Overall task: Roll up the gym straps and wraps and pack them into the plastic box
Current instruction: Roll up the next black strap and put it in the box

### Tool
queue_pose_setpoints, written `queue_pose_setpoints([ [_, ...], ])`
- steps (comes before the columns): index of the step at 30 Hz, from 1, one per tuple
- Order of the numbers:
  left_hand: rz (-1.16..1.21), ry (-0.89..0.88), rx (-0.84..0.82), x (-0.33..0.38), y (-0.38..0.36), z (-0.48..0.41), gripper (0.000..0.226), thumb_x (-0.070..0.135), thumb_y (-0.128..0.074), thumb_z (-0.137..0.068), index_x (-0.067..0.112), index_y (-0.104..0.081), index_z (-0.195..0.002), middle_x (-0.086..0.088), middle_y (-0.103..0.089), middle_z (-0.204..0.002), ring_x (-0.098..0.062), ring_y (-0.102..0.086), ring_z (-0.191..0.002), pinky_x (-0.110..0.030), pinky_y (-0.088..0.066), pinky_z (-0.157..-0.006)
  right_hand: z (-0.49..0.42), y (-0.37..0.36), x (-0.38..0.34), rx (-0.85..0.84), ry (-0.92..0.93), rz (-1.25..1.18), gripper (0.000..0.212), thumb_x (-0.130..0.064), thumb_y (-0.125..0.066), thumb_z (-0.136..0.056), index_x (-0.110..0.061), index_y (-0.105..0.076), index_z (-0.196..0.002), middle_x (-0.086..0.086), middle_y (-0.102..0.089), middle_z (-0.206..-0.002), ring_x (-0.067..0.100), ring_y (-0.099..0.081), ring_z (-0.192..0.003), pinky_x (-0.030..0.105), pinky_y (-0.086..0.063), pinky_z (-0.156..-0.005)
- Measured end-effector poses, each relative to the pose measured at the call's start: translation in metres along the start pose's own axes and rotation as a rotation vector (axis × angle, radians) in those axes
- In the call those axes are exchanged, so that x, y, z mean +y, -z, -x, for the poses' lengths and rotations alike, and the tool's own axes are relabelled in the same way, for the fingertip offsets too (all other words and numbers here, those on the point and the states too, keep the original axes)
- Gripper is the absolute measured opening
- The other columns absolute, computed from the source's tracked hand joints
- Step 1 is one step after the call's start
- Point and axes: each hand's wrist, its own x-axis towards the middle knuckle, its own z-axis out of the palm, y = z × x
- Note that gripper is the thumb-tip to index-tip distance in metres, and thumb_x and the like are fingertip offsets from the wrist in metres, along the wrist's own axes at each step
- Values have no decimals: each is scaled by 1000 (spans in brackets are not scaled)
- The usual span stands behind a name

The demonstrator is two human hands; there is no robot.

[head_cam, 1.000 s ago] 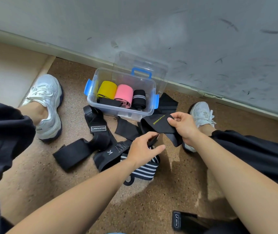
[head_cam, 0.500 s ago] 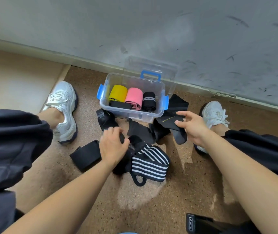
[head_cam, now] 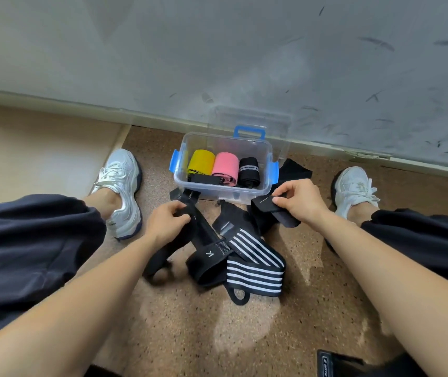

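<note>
A clear plastic box [head_cam: 182, 180] with blue latches stands open by the wall. Inside it lie a yellow roll [head_cam: 201, 162], a pink roll [head_cam: 226, 167] and a black roll [head_cam: 248, 172]. My left hand [head_cam: 165, 223] grips a long black strap [head_cam: 203, 235] and holds it up off the floor. My right hand [head_cam: 300, 204] pinches a black wrap [head_cam: 263, 205] just in front of the box's right corner. A black wrap with white stripes [head_cam: 255, 270] lies unrolled on the floor between my arms.
My two white shoes [head_cam: 121, 191] [head_cam: 354, 190] flank the pile on the cork floor. The box's lid [head_cam: 250, 121] leans against the grey wall. Another black strap [head_cam: 334, 363] lies at the bottom right edge. A beige raised step [head_cam: 35, 153] sits at left.
My left hand has taken hold of the long black strap and lifted it up toward the box. My right hand keeps its black wrap, shifted slightly.
</note>
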Motion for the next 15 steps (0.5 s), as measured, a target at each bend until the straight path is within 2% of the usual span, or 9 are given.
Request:
queue_pose_setpoints([
  [2, 54, -72, -53, 19, 26, -1, 10, 24, -70, -83, 27, -74, -91, 5, -73, -88, -20, -68, -93, -40, -54, -88, 2, 6, -11, 1, 22, 8, 4, -17, -82, -84, -19, -80, -83, -4, -72, -77, 11, -62, -72, 26, -46, -73],
  [6, 24, -231, -211, 61, 77, 4, 19, 37, -65, -70, 28, -75, -83, 0, -73, -85, -22, -70, -90, -47, -59, -88, 6, 30, -31, -40, 63, 75, 9, -21, -86, -81, -16, -81, -86, -3, -74, -83, 11, -67, -81, 28, -50, -80],
  [8, 6, -304, -284, 80, 95, 13, 12, 32, -64, -72, 29, -74, -79, 1, -71, -80, -18, -68, -82, -41, -58, -80, 7, 44, -38, -79, 52, 111, 9, -23, -87, -79, -17, -83, -85, -4, -76, -84, 13, -68, -85, 29, -53, -80],
  [11, 39, -371, -375, 104, 116, 28, 11, 24, -65, -73, 28, -74, -78, 3, -69, -77, -11, -64, -75, -28, -50, -73, 10, 66, -47, -194, 41, 100, 14, -14, -85, -80, -15, -80, -93, -2, -70, -81, 18, -65, -84, 22, -50, -68],
  [13, 41, -401, -432, 116, 126, 36, 13, 22, -67, -74, 25, -75, -83, 0, -70, -79, -12, -65, -76, -27, -51, -73, 12, 79, -53, -290, 87, 153, 30, -5, -82, -81, -16, -76, -108, 4, -69, -97, 23, -64, -99, 24, -51, -77],
  [15, 46, -437, -464, 127, 134, 42, 13, 19, -68, -75, 23, -75, -85, -3, -69, -80, -14, -64, -76, -29, -50, -73, 15, 91, -60, -304, 196, 340, 49, -7, -82, -80, -22, -69, -125, 3, -67, -122, 21, -60, -117, 26, -45, -89],
])
